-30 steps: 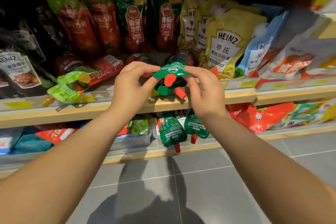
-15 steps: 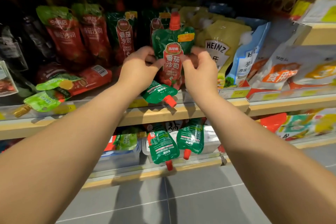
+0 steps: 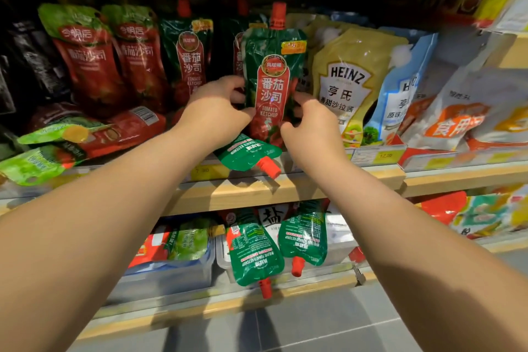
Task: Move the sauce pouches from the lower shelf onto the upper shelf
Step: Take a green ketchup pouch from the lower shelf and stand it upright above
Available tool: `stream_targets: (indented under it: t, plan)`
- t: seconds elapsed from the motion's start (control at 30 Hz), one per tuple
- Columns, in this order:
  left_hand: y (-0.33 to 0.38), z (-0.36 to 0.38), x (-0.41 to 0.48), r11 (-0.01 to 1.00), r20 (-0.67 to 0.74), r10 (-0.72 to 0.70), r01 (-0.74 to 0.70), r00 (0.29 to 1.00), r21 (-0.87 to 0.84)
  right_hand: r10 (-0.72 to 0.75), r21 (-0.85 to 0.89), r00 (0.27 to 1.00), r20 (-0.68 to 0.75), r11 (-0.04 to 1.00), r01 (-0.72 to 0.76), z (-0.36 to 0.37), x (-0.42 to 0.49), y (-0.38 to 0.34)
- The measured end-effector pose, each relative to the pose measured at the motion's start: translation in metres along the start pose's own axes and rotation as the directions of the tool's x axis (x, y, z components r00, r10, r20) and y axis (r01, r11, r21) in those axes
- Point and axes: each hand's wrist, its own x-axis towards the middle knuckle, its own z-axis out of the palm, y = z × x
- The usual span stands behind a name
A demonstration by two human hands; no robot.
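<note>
Standing a pouch upright is the step we judge to be in hand. We take the upper shelf (image 3: 285, 188) as landmark; below it runs the lower shelf (image 3: 200, 308), holding clear bins.

Our left hand (image 3: 217, 111) and right hand (image 3: 311, 126) grasp one ketchup pouch (image 3: 273, 80) by its side edges, low on the body, red cap up. We judge this two-sided hold steadies the soft pouch while its base settles into the row on the upper shelf.

Its label reads "TOMATO KETCHUP" under Chinese characters. Right of it on that shelf leans a yellow pouch (image 3: 351, 86) marked "HEINZ".

At the shelf's front edge, beneath our hands, a second green pouch (image 3: 248, 151) lies flat, its cap overhanging. Two more green pouches (image 3: 280, 246) hang cap-down over the lower shelf's bins, not yet moved.
</note>
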Motion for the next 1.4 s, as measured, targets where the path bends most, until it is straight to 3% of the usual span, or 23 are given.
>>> stream_targets:
  t: [0.3,0.47,0.57,0.7,0.8,0.93,1.17,1.4]
  plan:
    - [-0.016,-0.005,0.02,1.0,0.2,0.002,0.002,0.98,-0.02,0.031,-0.141,0.95,0.309,0.99,0.014,0.003,0.021,-0.016]
    - [-0.02,-0.007,0.025,1.0,0.217,0.03,-0.031,0.976,0.001,-0.01,-0.093,0.955,0.296,0.995,0.039,0.006,0.029,-0.02]
    - [-0.019,-0.007,0.028,0.999,0.205,0.016,-0.005,0.979,-0.052,0.058,-0.156,0.944,0.325,0.988,-0.007,0.011,0.038,-0.021]
    - [-0.019,-0.019,0.018,0.989,0.119,0.018,-0.001,0.993,-0.147,0.019,-0.058,0.962,0.273,0.998,-0.004,0.01,0.032,-0.014]
    - [-0.023,-0.031,0.0,0.996,0.069,0.062,-0.057,0.996,-0.065,-0.131,0.004,0.973,0.19,0.991,0.133,0.001,0.007,-0.003]
    - [-0.031,-0.049,-0.031,0.978,0.115,0.098,-0.117,0.989,0.174,-0.293,-0.012,0.944,0.148,0.954,0.298,-0.004,-0.026,0.012]
    - [-0.035,-0.059,-0.058,0.994,0.315,0.091,-0.106,0.945,0.031,-0.287,0.166,0.939,0.19,0.952,0.257,-0.002,-0.042,0.017]
    - [-0.041,-0.058,-0.063,0.965,0.247,0.205,-0.237,0.947,0.11,-0.329,0.261,0.944,0.015,0.913,0.314,-0.002,-0.048,0.009]
